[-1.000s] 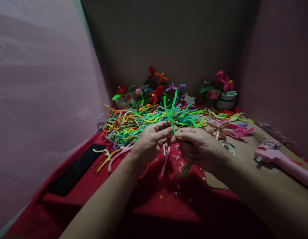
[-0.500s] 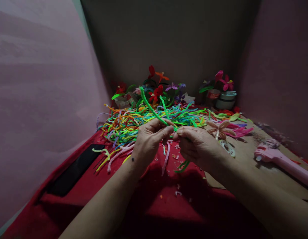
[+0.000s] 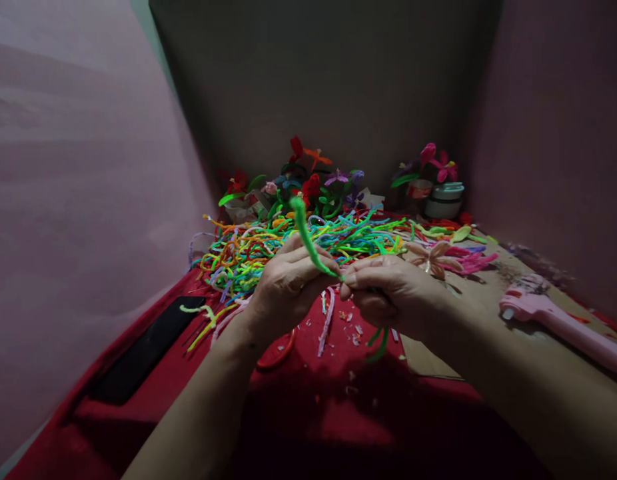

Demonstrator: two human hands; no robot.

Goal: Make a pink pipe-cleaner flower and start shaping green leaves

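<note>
My left hand (image 3: pixel 283 283) and my right hand (image 3: pixel 388 290) meet at the centre, both pinched on a green pipe cleaner (image 3: pixel 308 240). Its upper end sticks up and to the left above my left fingers. Its lower end hangs below my right hand (image 3: pixel 378 343). Just behind my hands lies a heap of pipe cleaners (image 3: pixel 298 243) in many colours on the red cloth (image 3: pixel 308 400).
Finished pipe-cleaner flowers (image 3: pixel 308 183) stand at the back, with more in a pot (image 3: pixel 441 197). A pink glue gun (image 3: pixel 558 320) lies on brown cardboard (image 3: pixel 488 300) at right. A black flat object (image 3: pixel 148 347) lies left. Scissors with red handles (image 3: pixel 276 353) peek under my left wrist.
The upright green end has been bent down to the left and wound over my left fingers. The view has shifted a little leftward.
</note>
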